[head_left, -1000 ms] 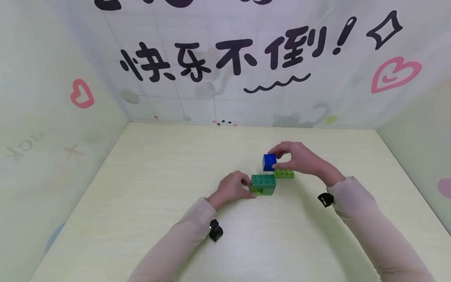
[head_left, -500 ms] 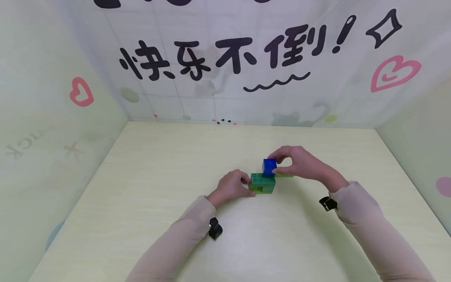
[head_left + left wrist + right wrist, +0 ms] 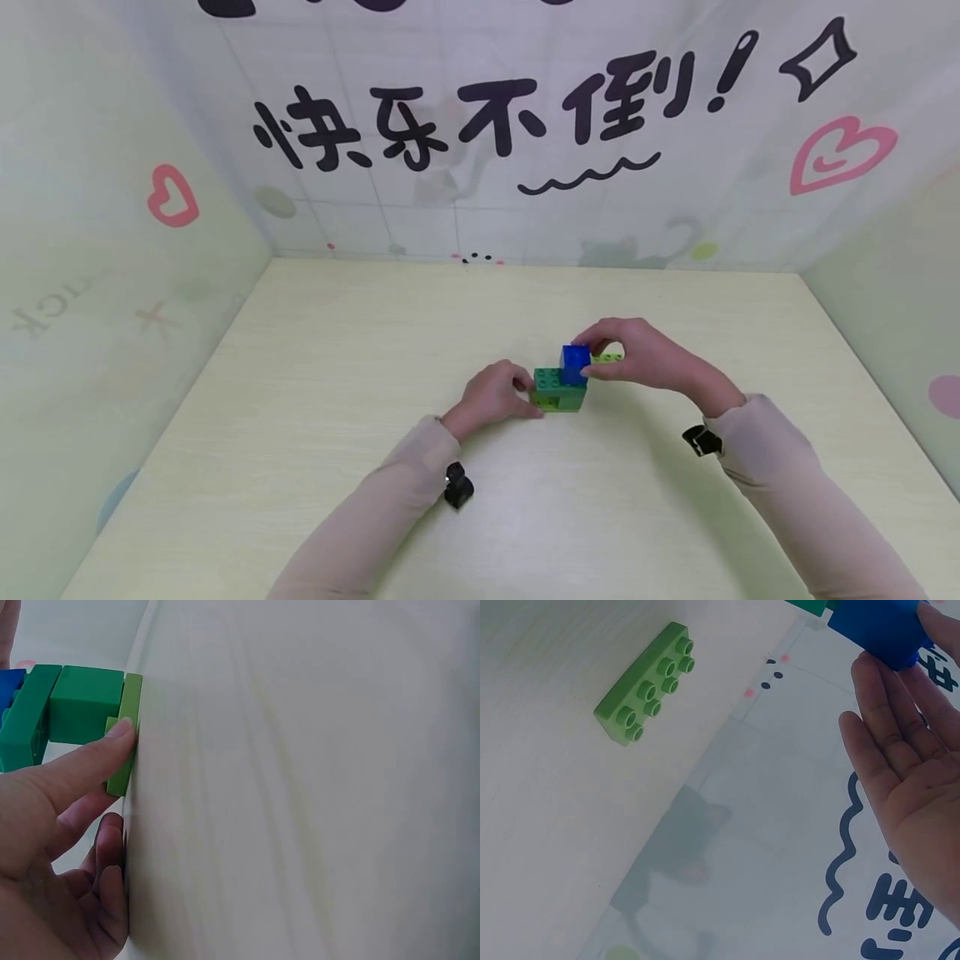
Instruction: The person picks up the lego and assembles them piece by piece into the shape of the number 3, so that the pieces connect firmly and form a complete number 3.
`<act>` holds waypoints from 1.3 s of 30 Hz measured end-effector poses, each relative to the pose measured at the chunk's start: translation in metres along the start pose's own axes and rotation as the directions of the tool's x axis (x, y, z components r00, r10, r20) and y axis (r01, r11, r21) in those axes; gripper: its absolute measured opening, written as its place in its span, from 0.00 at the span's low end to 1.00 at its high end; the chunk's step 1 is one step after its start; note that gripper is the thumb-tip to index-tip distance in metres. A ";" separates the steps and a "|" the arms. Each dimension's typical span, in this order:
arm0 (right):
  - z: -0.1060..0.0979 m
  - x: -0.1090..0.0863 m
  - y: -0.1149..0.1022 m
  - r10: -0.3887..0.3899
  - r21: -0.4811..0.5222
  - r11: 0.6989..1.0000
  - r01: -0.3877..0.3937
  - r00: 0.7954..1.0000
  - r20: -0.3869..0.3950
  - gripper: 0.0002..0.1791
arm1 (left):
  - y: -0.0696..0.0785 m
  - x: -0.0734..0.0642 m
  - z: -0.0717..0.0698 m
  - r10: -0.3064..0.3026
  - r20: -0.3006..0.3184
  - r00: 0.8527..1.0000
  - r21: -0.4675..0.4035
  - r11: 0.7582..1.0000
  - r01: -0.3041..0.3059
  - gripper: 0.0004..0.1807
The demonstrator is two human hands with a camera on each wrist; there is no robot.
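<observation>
My right hand (image 3: 637, 354) pinches a blue brick (image 3: 575, 364) between thumb and fingers. The brick stands at the right end of the dark green studded brick (image 3: 547, 381); I cannot tell whether it is pressed fully onto the studs. Below that, a green block (image 3: 88, 705) joins the top brick to a light green base brick (image 3: 129, 742). With its thumb on the base, my left hand (image 3: 495, 396) grips the left end of this stack. The left wrist view shows the blue brick only at the edge.
A separate light green brick (image 3: 649, 686) with studs lies behind and to the right of the stack, partly covered by the right hand in the head view. Pale wood-look tabletop (image 3: 337, 350) surrounds everything, bounded by printed walls (image 3: 480, 225).
My right hand has brought the blue brick down and toward me, from behind the stack to above its right end. The left hand and the stack stay in place.
</observation>
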State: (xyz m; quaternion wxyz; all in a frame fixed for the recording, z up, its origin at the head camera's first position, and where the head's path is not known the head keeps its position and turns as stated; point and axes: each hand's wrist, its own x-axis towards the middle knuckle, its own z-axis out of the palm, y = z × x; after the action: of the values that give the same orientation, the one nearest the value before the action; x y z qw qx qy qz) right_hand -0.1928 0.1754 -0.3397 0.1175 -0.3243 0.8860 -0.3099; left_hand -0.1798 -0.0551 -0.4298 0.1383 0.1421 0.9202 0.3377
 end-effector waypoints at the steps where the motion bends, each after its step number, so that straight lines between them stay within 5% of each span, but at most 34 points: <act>1: 0.000 -0.001 0.000 0.002 0.000 1.000 -0.002 1.000 0.001 0.20 | 0.000 0.000 0.000 0.000 -0.001 1.000 0.000 1.000 0.000 0.19; 12: 0.002 -0.005 -0.001 0.009 0.021 1.000 -0.010 1.000 0.007 0.21 | 0.001 0.000 0.000 -0.003 0.001 1.000 -0.010 1.000 0.003 0.20; 32: 0.016 -0.007 0.005 -0.085 0.051 0.995 0.088 0.994 -0.063 0.21 | -0.001 -0.002 0.001 -0.002 -0.017 1.000 -0.006 1.000 0.002 0.18; 39: 0.018 -0.010 0.006 -0.050 0.085 0.995 0.057 0.995 -0.080 0.21 | 0.000 0.000 0.002 0.018 -0.013 1.000 -0.006 1.000 -0.018 0.18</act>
State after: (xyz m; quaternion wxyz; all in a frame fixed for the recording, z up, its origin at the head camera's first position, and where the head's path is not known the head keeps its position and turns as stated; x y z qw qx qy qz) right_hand -0.1809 0.1772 -0.3575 0.0883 -0.3303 0.8665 -0.3638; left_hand -0.1795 -0.0540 -0.4318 0.1298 0.1478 0.9187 0.3424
